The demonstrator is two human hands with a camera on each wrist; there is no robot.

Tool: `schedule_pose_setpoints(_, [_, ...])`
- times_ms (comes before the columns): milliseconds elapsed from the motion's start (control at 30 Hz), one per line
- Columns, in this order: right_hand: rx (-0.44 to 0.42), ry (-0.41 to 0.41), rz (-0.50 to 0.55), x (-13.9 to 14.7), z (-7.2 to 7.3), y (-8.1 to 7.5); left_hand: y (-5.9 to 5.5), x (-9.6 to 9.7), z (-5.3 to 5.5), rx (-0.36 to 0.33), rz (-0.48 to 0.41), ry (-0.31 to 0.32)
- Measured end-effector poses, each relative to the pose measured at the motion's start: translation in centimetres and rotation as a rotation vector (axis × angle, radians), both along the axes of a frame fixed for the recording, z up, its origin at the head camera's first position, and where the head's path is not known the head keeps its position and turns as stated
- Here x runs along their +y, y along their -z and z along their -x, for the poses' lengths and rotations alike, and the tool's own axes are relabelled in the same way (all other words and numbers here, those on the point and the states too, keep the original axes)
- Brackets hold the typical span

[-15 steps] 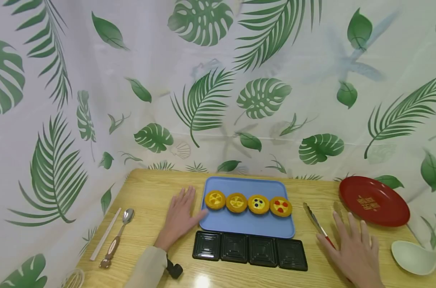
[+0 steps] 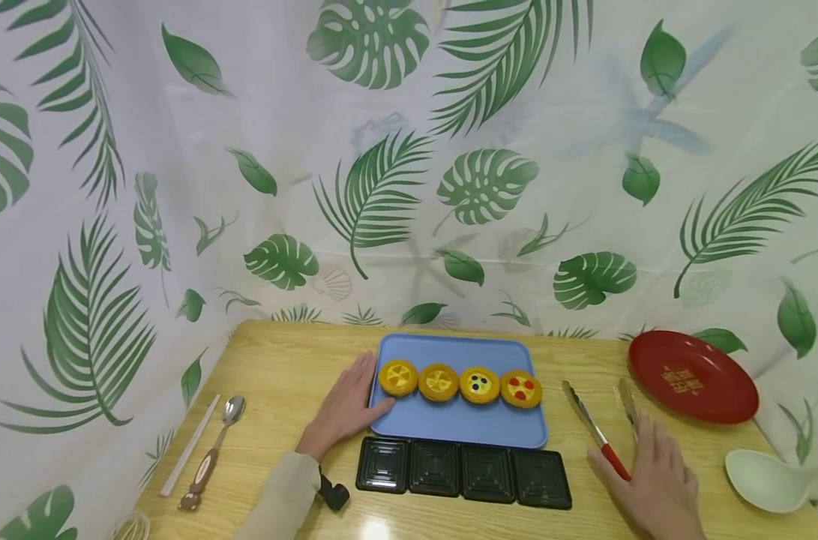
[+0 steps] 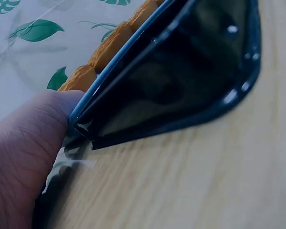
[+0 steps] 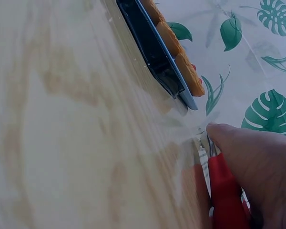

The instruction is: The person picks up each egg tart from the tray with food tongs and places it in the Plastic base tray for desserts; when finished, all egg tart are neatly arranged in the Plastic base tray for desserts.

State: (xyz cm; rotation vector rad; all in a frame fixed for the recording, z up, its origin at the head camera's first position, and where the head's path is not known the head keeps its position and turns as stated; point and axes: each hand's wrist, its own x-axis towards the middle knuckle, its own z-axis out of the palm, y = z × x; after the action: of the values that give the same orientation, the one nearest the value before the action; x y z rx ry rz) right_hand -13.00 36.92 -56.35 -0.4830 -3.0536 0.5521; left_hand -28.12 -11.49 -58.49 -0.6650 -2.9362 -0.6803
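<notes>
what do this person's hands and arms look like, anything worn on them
The left hand is ungloved, below a long beige sleeve, with a small black device at the wrist. The right hand is ungloved too; its sleeve is out of view.

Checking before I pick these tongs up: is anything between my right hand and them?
Nothing visible. Your right hand is right at the tongs, by a red handle; the red plate lies farther back.

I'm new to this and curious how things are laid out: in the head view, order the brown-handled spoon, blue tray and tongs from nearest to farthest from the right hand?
1. Tongs, right at the right hand.
2. Blue tray, in the centre.
3. Brown-handled spoon, far left.
</notes>
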Motion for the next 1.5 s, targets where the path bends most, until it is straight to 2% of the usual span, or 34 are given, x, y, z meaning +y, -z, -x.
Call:
schedule_pose_setpoints(233, [-0.081,0.076,0.006,-0.2,0.1,-0.2,0.3,-0.2,-0.1,-0.020,0.020,0.007])
schedule_pose_setpoints(467, [-0.036,0.101,0.004,0.0,0.6,-0.4,0.3,-0.1,-0.1,-0.009,0.007,0.015])
schedule_pose_setpoints(600, [-0.020,0.120,-0.008,0.0,0.9,0.1,0.4,0.0,-0.1,-0.006,0.001,0.020])
schedule_pose_setpoints(867, [-0.029,0.135,-0.044,-0.2,1.0,0.7,1.0,-0.1,-0.5,0.006,0.021,0.011])
schedule_pose_setpoints(1067, [-0.013,0.160,-0.061,-0.2,1.1,0.9,0.9,0.0,-0.2,0.029,0.033,0.012])
schedule_pose_setpoints(1267, [0.021,0.167,-0.061,-0.2,1.1,0.6,0.6,0.1,0.0,0.042,0.032,0.014])
schedule_pose_setpoints(1500, [-0.002,0.166,-0.021,-0.4,0.9,-0.2,0.6,-0.1,0.1,0.049,0.024,0.016])
